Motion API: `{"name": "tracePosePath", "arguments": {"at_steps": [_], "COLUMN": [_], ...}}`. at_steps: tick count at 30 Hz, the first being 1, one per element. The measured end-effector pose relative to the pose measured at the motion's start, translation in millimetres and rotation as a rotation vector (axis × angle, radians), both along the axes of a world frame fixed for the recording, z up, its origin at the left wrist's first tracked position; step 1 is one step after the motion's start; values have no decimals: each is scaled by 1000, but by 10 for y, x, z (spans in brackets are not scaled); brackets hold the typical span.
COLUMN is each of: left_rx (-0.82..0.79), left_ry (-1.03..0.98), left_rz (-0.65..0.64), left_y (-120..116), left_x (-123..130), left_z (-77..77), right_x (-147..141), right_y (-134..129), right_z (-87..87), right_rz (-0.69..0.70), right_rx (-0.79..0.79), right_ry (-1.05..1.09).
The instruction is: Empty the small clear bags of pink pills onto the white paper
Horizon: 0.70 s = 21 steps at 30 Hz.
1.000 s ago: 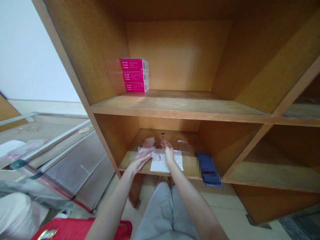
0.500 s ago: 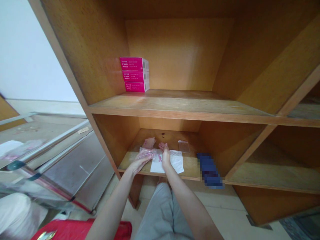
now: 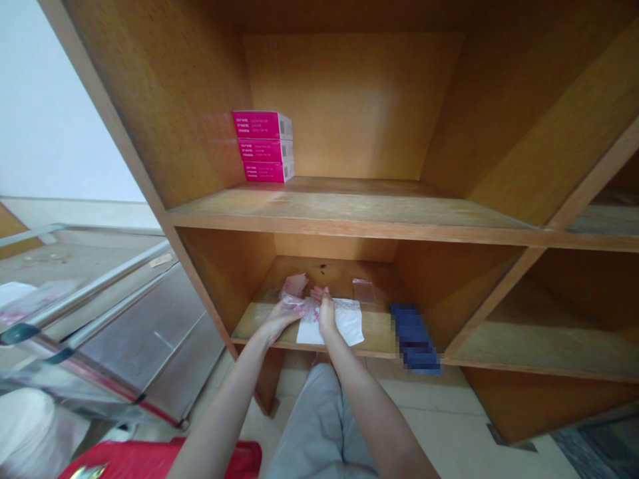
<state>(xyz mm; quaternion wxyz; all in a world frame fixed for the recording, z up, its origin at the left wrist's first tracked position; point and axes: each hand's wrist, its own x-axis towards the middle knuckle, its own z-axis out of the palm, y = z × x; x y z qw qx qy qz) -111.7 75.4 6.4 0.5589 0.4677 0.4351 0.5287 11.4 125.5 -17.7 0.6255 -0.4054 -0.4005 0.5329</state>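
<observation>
On the lower shelf, my left hand (image 3: 280,320) has its fingers closed on a crinkled clear plastic bag (image 3: 295,303). My right hand (image 3: 325,313) is beside it with fingers stretched out, over a white sheet (image 3: 348,320) that has small pink marks near its left part. Some of the bag lies between my two hands. Behind my left hand sits a pinkish clear packet (image 3: 295,285). Another flat clear packet (image 3: 364,291) lies behind the white sheet, to its right.
Three pink boxes (image 3: 264,146) are stacked on the upper shelf (image 3: 349,206). A blurred-out blue object (image 3: 415,338) lies at the lower shelf's right front. A metal-framed cart (image 3: 124,313) stands left, with a red item (image 3: 130,460) below it.
My right hand has moved slightly left, closer to the bag and my left hand. The whole view has shifted a little.
</observation>
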Motion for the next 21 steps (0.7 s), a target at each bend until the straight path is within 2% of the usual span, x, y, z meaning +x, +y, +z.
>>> {"name": "tracePosePath", "arguments": {"at_steps": [4,12,21], "left_rx": [50,45,112], "left_ry": [94,159,139], "left_rz": [8,13,-110], "left_y": [40,91,106], "left_x": [27,67,122], "left_z": [-5,25,84], "right_x": [-4,-10,-11], "right_y": [-5,-9,-10], "right_z": [3,-26,-14], "right_rz": [3,-6,15], "right_rx": [-14,14,22], "right_ry": [12,-26,-22]}}
